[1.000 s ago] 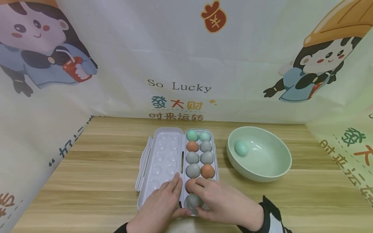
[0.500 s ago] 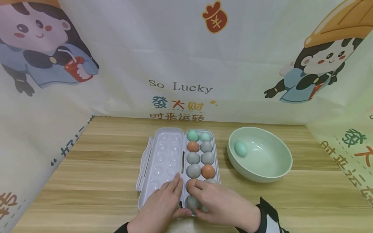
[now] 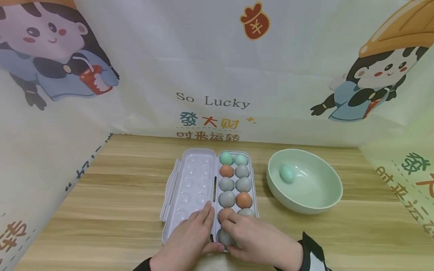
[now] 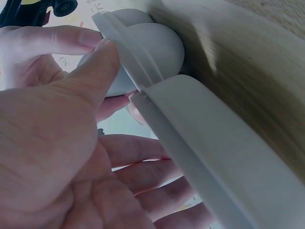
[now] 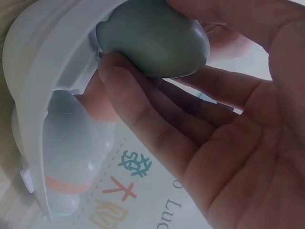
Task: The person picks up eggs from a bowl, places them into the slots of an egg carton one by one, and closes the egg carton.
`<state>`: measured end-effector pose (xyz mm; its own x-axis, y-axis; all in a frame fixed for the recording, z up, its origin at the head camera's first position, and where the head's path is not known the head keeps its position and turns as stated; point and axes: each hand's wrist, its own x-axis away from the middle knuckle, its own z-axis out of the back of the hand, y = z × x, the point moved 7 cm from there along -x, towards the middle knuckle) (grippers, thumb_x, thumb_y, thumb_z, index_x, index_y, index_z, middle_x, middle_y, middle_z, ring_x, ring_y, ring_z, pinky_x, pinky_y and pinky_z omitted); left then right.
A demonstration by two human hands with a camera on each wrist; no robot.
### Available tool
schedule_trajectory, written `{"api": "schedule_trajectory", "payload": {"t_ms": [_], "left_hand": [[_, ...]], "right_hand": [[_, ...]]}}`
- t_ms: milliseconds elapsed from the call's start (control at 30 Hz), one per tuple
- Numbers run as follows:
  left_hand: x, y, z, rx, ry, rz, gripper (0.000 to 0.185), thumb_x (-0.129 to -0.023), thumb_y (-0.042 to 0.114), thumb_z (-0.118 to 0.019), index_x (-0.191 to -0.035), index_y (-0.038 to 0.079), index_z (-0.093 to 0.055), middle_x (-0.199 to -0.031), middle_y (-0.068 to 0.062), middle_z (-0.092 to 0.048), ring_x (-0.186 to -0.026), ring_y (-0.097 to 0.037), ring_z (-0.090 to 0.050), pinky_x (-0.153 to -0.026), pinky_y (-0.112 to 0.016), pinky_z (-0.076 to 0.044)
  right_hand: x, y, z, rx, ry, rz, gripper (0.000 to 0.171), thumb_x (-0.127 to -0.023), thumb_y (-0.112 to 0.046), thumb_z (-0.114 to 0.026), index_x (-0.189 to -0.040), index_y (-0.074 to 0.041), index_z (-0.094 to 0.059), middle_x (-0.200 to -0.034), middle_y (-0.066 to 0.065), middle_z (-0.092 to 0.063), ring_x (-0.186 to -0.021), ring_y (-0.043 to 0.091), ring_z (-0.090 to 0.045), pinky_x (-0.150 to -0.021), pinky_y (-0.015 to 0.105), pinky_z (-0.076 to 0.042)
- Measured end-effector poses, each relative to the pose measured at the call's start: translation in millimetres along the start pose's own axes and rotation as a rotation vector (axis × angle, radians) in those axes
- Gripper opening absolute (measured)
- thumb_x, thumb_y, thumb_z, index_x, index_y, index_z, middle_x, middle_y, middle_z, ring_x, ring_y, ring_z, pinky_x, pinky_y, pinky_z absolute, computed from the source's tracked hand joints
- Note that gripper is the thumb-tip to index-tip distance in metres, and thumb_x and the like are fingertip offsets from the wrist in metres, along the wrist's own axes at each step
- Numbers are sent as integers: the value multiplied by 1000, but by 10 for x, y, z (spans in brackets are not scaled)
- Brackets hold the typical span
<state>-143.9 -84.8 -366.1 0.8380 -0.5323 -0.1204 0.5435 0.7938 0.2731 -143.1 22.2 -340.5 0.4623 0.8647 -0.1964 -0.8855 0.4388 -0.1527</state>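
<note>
An egg carton (image 3: 190, 180) lies open, its lid to the left and its egg tray to the right. My right hand (image 3: 259, 235) holds a grey-green egg (image 5: 155, 40) between thumb and fingers at the near end of the tray. In the head view the hand covers part of this near row. My left hand (image 3: 190, 235) rests with straight fingers on the near part of the lid, its thumb at the tray's near rim. Orange eggs (image 3: 243, 200), grey eggs (image 3: 226, 184) and mint eggs (image 3: 226, 158) fill the hollows farther back.
A pale green bowl (image 3: 315, 188) stands right of the carton, with one mint egg (image 3: 287, 173) inside. The wooden table (image 3: 129, 180) meets a printed cloth backdrop (image 3: 210, 67) at the back and sides.
My right hand has lowered slightly with the egg at the tray's near end. The egg in the bowl has shifted a little. My left hand stays on the lid while the head view turns slightly left.
</note>
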Motion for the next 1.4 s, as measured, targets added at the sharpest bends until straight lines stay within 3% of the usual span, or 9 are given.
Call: {"api": "schedule_trajectory", "payload": {"t_ms": [300, 933, 1167, 1400], "left_hand": [[-16, 26, 16, -16, 22, -10, 91, -83, 53, -69, -140, -13, -43, -143, -28, -44, -119, -34, -54, -83, -48, -51], [20, 27, 25, -42, 51, -20, 90, -82, 52, -71, -138, -14, -45, -141, -28, -46, -118, -34, -55, -84, -46, -51], [23, -2, -24, 5, -19, 0, 91, -82, 51, -72, -138, -15, -44, -141, -29, -45, -115, -37, -57, -81, -45, -53], [28, 13, 17, -59, 37, -20, 91, -83, 54, -69, -138, -14, -46, -141, -28, -46, -113, -36, -57, -79, -47, -53]], "right_hand": [[3, 33, -1, -15, -32, -52, 25, -81, -20, -78, -94, -11, -59, -87, -6, -45, -66, 6, -47, -60, 18, -43], [-4, 31, 10, -41, -44, -44, 20, -82, -18, -78, -89, -13, -60, -83, -8, -46, -68, 5, -49, -61, 17, -42], [222, 243, 425, 19, 124, -143, 18, -83, -20, -77, -94, -13, -65, -81, -9, -53, -65, 5, -51, -57, 22, -45], [520, 509, 864, 131, 194, -177, 19, -81, -17, -78, -95, -9, -68, -85, -6, -60, -70, 8, -57, -59, 29, -50]]}}
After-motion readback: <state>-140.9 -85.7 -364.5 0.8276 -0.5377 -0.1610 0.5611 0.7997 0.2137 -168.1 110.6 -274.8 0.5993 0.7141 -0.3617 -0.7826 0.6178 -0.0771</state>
